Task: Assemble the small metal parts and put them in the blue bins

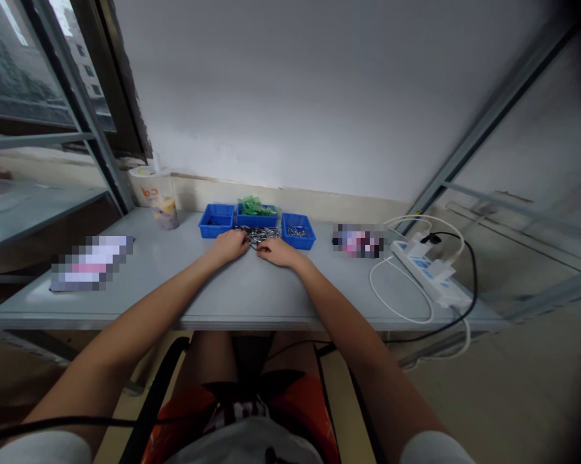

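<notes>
A heap of thin shiny metal pieces (258, 234) lies on the grey table in front of three blue bins. My left hand (231, 245) rests at the heap's left front edge, its fingers curled closed. Facing it, a little apart, my right hand (276, 252) is at the front right of the heap with its fingertips drawn together. Whatever either hand pinches is too small to make out. The left bin (217, 229) holds a few dark bits, the middle bin (257, 220) green plastic pieces (252, 206), and the right bin (298, 242) some small metal pieces.
At the back left stands a clear drink cup (163, 200) with a straw. Blurred-out phone-like items lie left (91, 263) and right (358, 241). A white power strip (433, 274) with plugs and looping cables sits at the table's right end. Metal posts flank the table (256, 299).
</notes>
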A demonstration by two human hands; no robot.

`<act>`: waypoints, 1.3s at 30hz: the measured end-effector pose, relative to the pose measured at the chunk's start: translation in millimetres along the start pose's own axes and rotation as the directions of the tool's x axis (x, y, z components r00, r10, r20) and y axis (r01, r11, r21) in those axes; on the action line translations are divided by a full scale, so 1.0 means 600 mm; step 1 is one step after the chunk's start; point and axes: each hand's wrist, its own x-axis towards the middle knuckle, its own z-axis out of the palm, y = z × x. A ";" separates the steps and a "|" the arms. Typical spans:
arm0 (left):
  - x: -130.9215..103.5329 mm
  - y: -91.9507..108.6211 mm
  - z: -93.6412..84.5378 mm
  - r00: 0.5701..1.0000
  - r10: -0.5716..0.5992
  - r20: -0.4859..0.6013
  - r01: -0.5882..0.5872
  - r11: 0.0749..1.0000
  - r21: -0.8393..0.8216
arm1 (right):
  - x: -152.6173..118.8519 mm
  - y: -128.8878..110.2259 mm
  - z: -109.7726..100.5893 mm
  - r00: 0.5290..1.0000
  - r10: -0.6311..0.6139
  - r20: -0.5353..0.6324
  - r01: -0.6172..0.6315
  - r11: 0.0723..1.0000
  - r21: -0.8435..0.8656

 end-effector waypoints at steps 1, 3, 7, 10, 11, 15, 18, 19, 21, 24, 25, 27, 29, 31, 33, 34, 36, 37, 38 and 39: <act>0.001 -0.001 -0.001 1.000 -0.002 -0.008 0.002 1.000 -0.012 | 0.000 0.001 0.000 1.000 0.001 -0.007 -0.002 1.000 -0.024; 0.001 -0.001 -0.003 1.000 0.005 -0.026 -0.006 0.999 -0.036 | 0.001 0.003 0.000 1.000 0.015 -0.021 -0.016 0.999 -0.051; 0.003 0.001 -0.007 0.996 0.026 -0.087 -0.032 0.997 -0.067 | -0.001 0.003 -0.004 0.996 0.031 -0.090 -0.033 0.999 -0.022; 0.004 -0.001 -0.008 0.991 0.030 -0.129 -0.041 0.995 -0.087 | -0.004 -0.006 -0.008 0.996 0.017 -0.084 -0.015 0.999 0.028; 0.004 -0.002 -0.008 0.990 0.030 -0.139 -0.043 0.995 -0.095 | -0.005 -0.010 -0.008 0.998 0.013 -0.060 -0.011 0.999 0.043; 0.005 -0.006 -0.007 0.987 0.029 -0.158 -0.048 0.992 -0.116 | -0.006 -0.016 -0.004 1.000 0.012 -0.004 -0.012 0.999 0.042; 0.006 -0.007 -0.006 0.986 0.041 -0.159 -0.061 0.991 -0.123 | -0.005 -0.013 -0.002 0.999 0.024 -0.035 -0.024 1.000 0.012; 0.006 -0.008 -0.005 0.986 0.052 -0.159 -0.072 0.990 -0.124 | -0.004 -0.012 -0.003 0.998 0.027 -0.049 -0.027 1.000 0.009; 0.007 -0.008 -0.005 0.983 0.080 -0.163 -0.101 0.987 -0.123 | -0.004 -0.010 -0.006 0.995 0.040 -0.089 -0.038 0.999 0.023; 0.008 -0.008 -0.005 0.977 0.132 -0.165 -0.155 0.979 -0.131 | -0.005 -0.007 -0.015 0.975 0.100 -0.199 -0.083 0.993 0.089; 0.009 -0.007 -0.005 0.974 0.154 -0.164 -0.178 0.974 -0.139 | -0.006 -0.007 -0.018 0.963 0.127 -0.237 -0.101 0.988 0.118; 0.009 -0.006 -0.005 0.964 0.210 -0.165 -0.237 0.958 -0.162 | -0.007 -0.006 -0.022 0.942 0.170 -0.288 -0.126 0.978 0.165; 0.009 -0.004 -0.005 0.948 0.270 -0.169 -0.299 0.937 -0.181 | -0.008 -0.006 -0.024 0.937 0.184 -0.297 -0.137 0.975 0.173; 0.008 -0.003 -0.006 0.934 0.313 -0.170 -0.343 0.921 -0.187 | -0.008 -0.007 -0.025 0.941 0.179 -0.287 -0.145 0.980 0.134; 0.007 -0.003 -0.006 0.929 0.329 -0.168 -0.358 0.916 -0.181 | -0.009 -0.009 -0.025 0.945 0.166 -0.283 -0.147 0.985 0.086; 0.007 -0.003 -0.007 0.929 0.328 -0.168 -0.356 0.918 -0.176 | -0.009 -0.010 -0.025 0.946 0.156 -0.284 -0.141 0.987 0.072; 0.007 -0.003 -0.008 0.932 0.322 -0.166 -0.349 0.922 -0.167 | -0.011 -0.013 -0.027 0.949 0.134 -0.284 -0.118 0.990 0.073; 0.007 -0.003 -0.008 0.933 0.319 -0.165 -0.344 0.925 -0.163 | -0.012 -0.015 -0.028 0.952 0.125 -0.280 -0.105 0.991 0.083; 0.007 -0.003 -0.008 0.935 0.316 -0.162 -0.341 0.926 -0.160 | -0.012 -0.016 -0.029 0.955 0.117 -0.273 -0.094 0.991 0.096; 0.007 -0.003 -0.008 0.935 0.316 -0.160 -0.340 0.927 -0.157 | -0.013 -0.017 -0.030 0.958 0.111 -0.263 -0.085 0.991 0.107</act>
